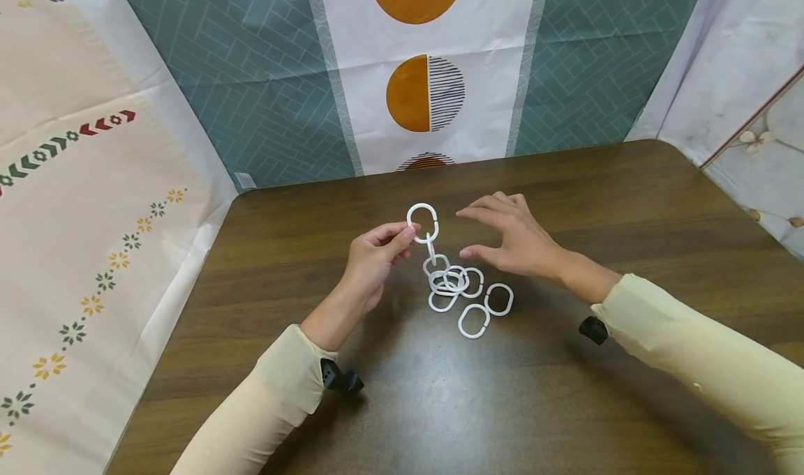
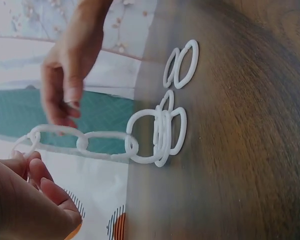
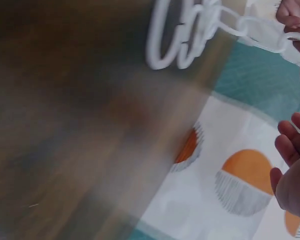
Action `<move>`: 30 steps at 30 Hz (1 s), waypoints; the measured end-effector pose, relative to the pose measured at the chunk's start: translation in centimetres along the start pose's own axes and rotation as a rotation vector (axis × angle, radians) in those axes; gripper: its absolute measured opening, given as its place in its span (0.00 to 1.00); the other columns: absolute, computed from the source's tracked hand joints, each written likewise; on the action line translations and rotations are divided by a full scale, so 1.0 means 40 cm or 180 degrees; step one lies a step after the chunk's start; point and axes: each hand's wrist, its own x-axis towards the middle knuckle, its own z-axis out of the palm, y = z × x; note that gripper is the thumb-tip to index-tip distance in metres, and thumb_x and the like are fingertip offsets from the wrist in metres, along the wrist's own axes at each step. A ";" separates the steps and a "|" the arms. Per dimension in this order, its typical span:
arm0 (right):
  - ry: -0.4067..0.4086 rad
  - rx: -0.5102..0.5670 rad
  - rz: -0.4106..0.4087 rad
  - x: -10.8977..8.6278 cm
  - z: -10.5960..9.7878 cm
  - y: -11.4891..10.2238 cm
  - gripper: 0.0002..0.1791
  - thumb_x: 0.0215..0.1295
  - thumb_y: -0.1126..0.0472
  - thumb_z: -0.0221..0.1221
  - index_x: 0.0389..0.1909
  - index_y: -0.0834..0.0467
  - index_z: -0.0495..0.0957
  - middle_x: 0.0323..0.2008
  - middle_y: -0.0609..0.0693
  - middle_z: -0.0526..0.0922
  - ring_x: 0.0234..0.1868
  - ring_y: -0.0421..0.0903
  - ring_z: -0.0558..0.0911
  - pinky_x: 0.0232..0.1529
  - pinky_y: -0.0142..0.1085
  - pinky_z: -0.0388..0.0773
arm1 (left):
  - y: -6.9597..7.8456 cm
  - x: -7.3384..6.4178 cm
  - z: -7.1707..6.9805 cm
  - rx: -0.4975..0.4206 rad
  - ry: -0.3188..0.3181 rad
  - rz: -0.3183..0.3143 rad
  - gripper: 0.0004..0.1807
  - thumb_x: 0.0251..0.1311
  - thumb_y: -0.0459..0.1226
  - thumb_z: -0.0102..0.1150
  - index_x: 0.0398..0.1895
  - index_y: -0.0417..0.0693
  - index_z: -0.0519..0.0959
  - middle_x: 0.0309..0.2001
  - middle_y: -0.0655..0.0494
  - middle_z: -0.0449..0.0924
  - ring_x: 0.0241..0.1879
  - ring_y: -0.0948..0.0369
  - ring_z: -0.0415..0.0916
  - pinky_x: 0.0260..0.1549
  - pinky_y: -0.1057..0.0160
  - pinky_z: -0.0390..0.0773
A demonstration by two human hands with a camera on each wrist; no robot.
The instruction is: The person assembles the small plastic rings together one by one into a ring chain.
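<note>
Between thumb and fingers, my left hand [image 1: 370, 260] pinches the top link [image 1: 422, 206] of a white plastic chain. From it the chain [image 2: 104, 133] hangs down link through link, its lower end heaped on the table in overlapping rings. To the right of the chain, my right hand [image 1: 511, 236] is raised with fingers spread and thumb apart, holding nothing. In the right wrist view its fingers [image 3: 290, 137] stand apart, below the left hand [image 3: 295, 20]. Two separate white links [image 1: 472, 337] lie close together at the near right of the heap.
The brown wooden table [image 1: 301, 252] carries the links. Behind it hangs a green and white cloth [image 1: 264, 112] with orange circles. A cream embroidered cloth [image 1: 75, 238] lines the left side, and a pale floral one [image 1: 741, 84] the right. Each sleeve cuff has a black device [image 1: 593, 329] strapped near it.
</note>
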 end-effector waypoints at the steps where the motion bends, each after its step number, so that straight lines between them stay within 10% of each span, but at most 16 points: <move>1: -0.0075 -0.0006 0.0061 -0.009 -0.002 0.005 0.31 0.47 0.53 0.75 0.53 0.57 0.79 0.45 0.49 0.80 0.47 0.47 0.73 0.47 0.47 0.58 | 0.000 0.000 0.001 -0.0009 -0.0002 -0.0001 0.11 0.61 0.32 0.62 0.44 0.36 0.82 0.37 0.58 0.85 0.25 0.64 0.72 0.31 0.69 0.69; 17: -0.1141 -0.0249 0.0376 -0.150 -0.003 0.022 0.36 0.44 0.43 0.74 0.53 0.58 0.80 0.43 0.48 0.79 0.46 0.46 0.72 0.46 0.45 0.58 | -0.001 0.001 0.000 -0.0064 -0.0019 -0.0013 0.10 0.61 0.32 0.61 0.44 0.35 0.81 0.35 0.61 0.85 0.25 0.65 0.72 0.31 0.68 0.70; 30: -0.1068 -0.0526 0.0056 -0.194 0.021 0.015 0.30 0.45 0.43 0.73 0.43 0.60 0.83 0.32 0.45 0.74 0.37 0.41 0.70 0.42 0.41 0.59 | -0.005 -0.004 0.008 -0.0029 -0.0035 -0.0055 0.09 0.62 0.31 0.61 0.43 0.36 0.82 0.42 0.52 0.85 0.25 0.64 0.72 0.32 0.67 0.68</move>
